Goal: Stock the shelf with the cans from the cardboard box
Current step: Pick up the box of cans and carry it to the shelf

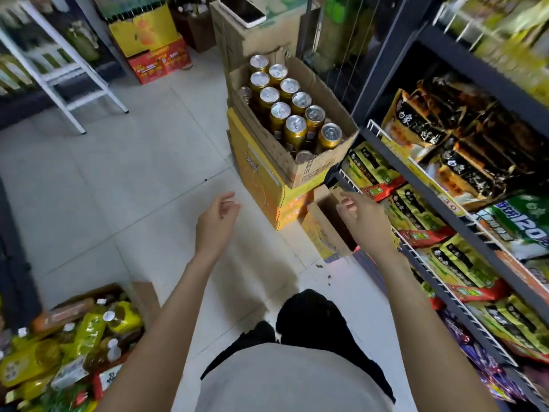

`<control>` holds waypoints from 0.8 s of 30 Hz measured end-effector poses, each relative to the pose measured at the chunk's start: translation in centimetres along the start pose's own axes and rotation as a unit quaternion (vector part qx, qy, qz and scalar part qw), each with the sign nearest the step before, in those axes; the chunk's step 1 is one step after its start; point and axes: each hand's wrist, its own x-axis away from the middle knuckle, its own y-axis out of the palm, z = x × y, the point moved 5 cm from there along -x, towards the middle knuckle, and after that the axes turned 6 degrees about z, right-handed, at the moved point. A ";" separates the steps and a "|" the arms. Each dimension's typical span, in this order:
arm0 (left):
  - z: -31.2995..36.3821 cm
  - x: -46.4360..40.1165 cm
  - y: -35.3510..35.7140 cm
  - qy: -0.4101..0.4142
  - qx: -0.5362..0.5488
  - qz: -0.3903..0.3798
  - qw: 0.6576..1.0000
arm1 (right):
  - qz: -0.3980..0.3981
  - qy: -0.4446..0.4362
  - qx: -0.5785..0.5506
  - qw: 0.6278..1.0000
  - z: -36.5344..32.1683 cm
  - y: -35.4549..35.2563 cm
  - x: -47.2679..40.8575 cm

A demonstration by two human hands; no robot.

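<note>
Looking down from the head camera, a person is standing in a shop aisle with both arms reaching forward over the tiled floor (124, 185). The left hand (216, 222) is hanging in the air with its fingers loosely curled, holding nothing. The right hand (361, 217) is doing the same, fingers relaxed and empty, hovering just beside the lower front edge of the shelf (439, 203) on the right.

The cardboard box (277, 144) is sitting open ahead of the hands, perched on top of a stack of yellow cartons (261, 185) next to the shelf's end. The cans (292, 110) are standing upright inside it in two rows, gold sides and silver tops showing, and they're filling mostly the right side of the box. A smaller open carton (322, 230) is sitting on the floor below the right hand.

The shelf is holding packets of noodles (445, 150) in black, green and gold wrappers behind white wire rails. Further back, a phone (242, 10) is lying on a tall brown box, and a white stepladder (64, 69) is standing on the left. A box of bottles (74, 337) with yellow labels is sitting at the bottom left.
</note>
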 end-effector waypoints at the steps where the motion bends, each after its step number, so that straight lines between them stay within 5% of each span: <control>1: 0.3 -1.2 0.7 -0.007 0.010 0.000 1.000 | 0.008 0.003 -0.005 1.000 0.4 -0.1 -1.7; 24: 7.1 -22.9 13.3 -0.128 0.010 0.101 0.987 | -0.116 -0.077 0.064 0.988 4.6 5.2 -37.2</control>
